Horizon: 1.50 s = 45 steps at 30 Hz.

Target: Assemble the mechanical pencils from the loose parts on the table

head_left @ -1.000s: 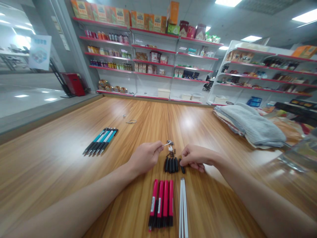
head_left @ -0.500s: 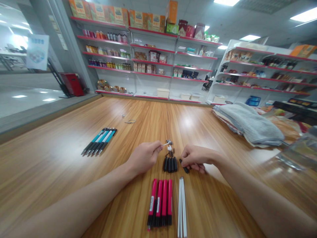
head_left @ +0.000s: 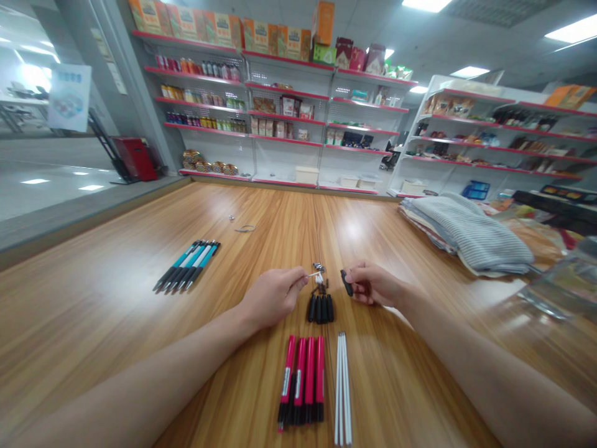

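Observation:
My left hand [head_left: 275,295] pinches a thin white pen refill [head_left: 313,274], most of it hidden in the fist. Lifted off the table, a black pen grip [head_left: 346,283] is held between the fingers of my right hand [head_left: 370,283]. Between the hands lie small silver tips [head_left: 318,266], white pieces [head_left: 319,279] and dark little parts [head_left: 322,289]. Just below them is a row of several black grips [head_left: 321,309]. Nearer to me are several pink pen barrels [head_left: 310,379] and, to their right, several white refills [head_left: 343,389] side by side.
Several assembled blue and white pens [head_left: 187,266] lie at the left. Farther back are a thin ring [head_left: 245,228] and a small shiny piece [head_left: 231,218]. Folded striped cloth [head_left: 471,230] and a clear container [head_left: 564,280] stand on the right; stocked shelves [head_left: 289,140] line the back.
My right hand has picked the black pen grip up off the table and moved it a little away from me. My left hand stays in place with the refill.

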{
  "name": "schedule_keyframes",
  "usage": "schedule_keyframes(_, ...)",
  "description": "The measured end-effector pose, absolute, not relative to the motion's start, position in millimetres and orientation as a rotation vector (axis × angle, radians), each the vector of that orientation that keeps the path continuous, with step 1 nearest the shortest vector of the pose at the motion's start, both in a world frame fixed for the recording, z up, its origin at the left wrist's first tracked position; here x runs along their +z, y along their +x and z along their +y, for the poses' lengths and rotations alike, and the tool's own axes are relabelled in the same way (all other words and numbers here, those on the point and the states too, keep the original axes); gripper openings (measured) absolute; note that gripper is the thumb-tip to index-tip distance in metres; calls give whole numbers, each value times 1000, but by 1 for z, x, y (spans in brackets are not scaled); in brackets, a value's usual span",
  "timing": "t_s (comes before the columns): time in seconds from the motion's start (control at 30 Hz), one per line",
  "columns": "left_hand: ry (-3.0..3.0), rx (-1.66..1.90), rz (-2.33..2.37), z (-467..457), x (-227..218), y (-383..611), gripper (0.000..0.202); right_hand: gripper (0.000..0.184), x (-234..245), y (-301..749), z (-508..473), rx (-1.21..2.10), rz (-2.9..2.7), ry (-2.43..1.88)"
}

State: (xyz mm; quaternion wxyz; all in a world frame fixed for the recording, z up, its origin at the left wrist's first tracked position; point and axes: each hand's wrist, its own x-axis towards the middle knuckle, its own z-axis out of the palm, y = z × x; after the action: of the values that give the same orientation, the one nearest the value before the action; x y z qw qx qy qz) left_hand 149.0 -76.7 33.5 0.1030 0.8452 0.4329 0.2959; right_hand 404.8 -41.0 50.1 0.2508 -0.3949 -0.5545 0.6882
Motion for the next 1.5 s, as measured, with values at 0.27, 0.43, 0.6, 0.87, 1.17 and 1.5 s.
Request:
schedule_keyframes(0.27,2517,850,1274,-76,33,149,27,21,43,397,-40,1771,-1439,-1006)
schedule_keyframes(0.43,2524,840,1288,-77,33,149,25,17,33,386,-46,1283,-1565,-943)
schedule_keyframes(0.6,2517,858,1351,-76,33,149,25,31,35,374,-61,503,-2076,-855)
schedule_keyframes(0.87,2517,858,1387,-76,33,149,24,32,33,372,-58,254,-2082,-885)
schedule_keyframes(1.17,2576,840,1392,-77,33,149,25,18,36,373,-59,226,-2107,-801)
schedule_keyframes(1.5,2638,767,1310,-77,31,150,22,25,34,370,-61,220,-2232,-685)
